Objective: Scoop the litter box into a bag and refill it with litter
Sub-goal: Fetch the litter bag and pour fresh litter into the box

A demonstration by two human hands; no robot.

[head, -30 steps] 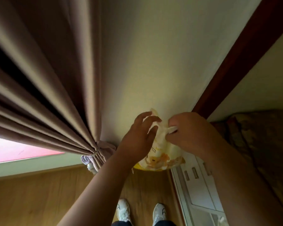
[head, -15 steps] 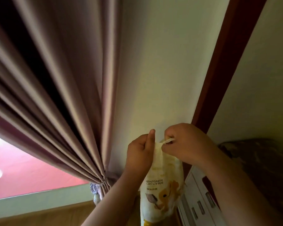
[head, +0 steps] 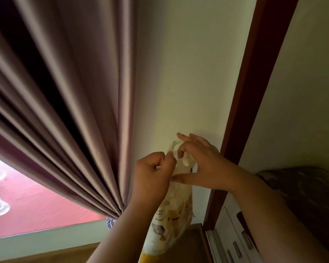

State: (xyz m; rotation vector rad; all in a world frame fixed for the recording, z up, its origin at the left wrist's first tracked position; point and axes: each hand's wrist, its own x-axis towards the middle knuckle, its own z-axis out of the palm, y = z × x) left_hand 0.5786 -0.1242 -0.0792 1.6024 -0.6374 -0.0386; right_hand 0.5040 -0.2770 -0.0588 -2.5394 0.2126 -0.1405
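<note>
A white and yellow bag of cat litter [head: 171, 223] hangs upright in front of the cream wall, its printed front facing me. My left hand [head: 153, 174] grips the bag's top edge with curled fingers. My right hand [head: 198, 164] is at the top too, thumb under the neck and a finger hooked on a torn white strip [head: 179, 149], the other fingers spread. The litter box and scoop are out of view.
A brown curtain [head: 65, 111], gathered by a tie [head: 110, 223], hangs at left over a window sill [head: 46, 238]. A dark red wooden post [head: 254, 92] runs up at right. White cabinet drawers [head: 234, 238] and a dark patterned cushion [head: 302, 196] lie at lower right.
The bag has risen and the view tilted up. My right hand went from a closed pinch on the strip to spread fingers, and the top strip now curls loose.
</note>
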